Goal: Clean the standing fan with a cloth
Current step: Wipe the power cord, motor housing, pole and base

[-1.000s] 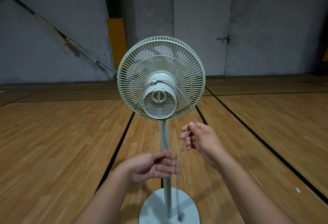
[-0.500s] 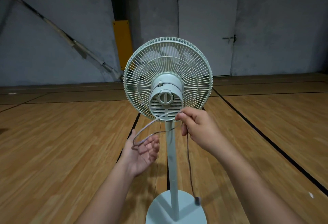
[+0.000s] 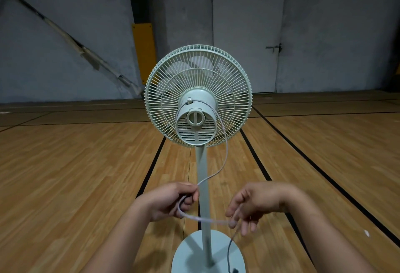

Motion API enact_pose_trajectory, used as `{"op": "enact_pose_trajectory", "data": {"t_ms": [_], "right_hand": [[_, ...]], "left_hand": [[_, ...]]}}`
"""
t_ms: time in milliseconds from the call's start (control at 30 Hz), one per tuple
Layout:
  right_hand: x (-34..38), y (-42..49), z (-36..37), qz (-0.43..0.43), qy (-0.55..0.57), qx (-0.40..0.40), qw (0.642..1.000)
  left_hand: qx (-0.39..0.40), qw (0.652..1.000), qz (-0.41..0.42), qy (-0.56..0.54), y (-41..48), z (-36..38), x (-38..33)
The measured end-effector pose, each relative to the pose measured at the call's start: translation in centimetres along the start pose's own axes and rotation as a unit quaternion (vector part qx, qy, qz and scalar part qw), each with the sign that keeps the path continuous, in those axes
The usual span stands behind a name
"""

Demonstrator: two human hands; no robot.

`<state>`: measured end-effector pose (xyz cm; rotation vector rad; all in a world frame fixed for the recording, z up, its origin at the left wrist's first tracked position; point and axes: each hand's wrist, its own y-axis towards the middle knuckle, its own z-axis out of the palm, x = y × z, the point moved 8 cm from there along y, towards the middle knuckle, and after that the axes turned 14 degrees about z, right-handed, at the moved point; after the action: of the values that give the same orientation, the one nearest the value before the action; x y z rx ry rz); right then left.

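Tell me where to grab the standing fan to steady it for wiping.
Grip the pole just under the motor housing, from the near side: it is slim, upright and bare there; the grille is thin ribs. Free the left hand from the cord first.

Indoor sports hall: lined wooden court floor (image 3: pixel 86 175), concrete walls (image 3: pixel 54 45).

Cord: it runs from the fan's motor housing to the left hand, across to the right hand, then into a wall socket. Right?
No socket. The head view shows the cord going from motor housing to left hand to right hand, then hanging down, its plug loose by the fan's base.
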<state>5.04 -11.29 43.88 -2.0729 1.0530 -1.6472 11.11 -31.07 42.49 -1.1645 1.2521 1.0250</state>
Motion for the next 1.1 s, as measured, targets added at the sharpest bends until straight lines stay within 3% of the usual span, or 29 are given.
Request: {"op": "enact_pose_trajectory", "data": {"t_ms": [100, 233, 400, 533, 667, 767, 900, 1100], "right_hand": [[1.2, 0.1, -0.6, -0.065, 0.059, -0.052, 0.995], [3.8, 0.4, -1.4, -0.170, 0.180, -0.184, 0.951], [5.0, 0.0, -2.3, -0.221, 0.304, -0.233, 0.897], [5.5, -1.7, -4.5, -0.270, 0.343, -0.322, 0.840], [8.0, -3.5, -5.1, -0.330, 0.319, -0.357, 0.813], [10.5, -4.5, -4.3, -0.352, 0.245, -0.365, 0.826], [11.2, -4.0, -2.1, -0.274, 0.059, -0.346, 0.895], [7.8, -3.6, 1.1, -0.183, 0.023, -0.111, 0.977]], "left_hand": [[0.036, 0.999, 0.005, 0.013, -0.1, 1.4, -0.2], [0.038, 0.999, 0.016, 0.028, 0.3, 2.8, -0.2], [0.023, 0.999, 0.031, 0.017, 0.7, 2.7, -0.5], [-0.079, 0.996, 0.037, -0.022, 1.2, 0.4, 0.1], [-0.199, 0.976, 0.035, -0.081, 1.2, -2.7, 0.7], [-0.222, 0.953, 0.051, -0.198, 1.2, -3.5, 0.2], [-0.191, 0.894, 0.075, -0.399, 0.8, -4.3, -0.8], [-0.080, 0.886, 0.055, -0.453, -0.6, -3.5, -2.2]]}}
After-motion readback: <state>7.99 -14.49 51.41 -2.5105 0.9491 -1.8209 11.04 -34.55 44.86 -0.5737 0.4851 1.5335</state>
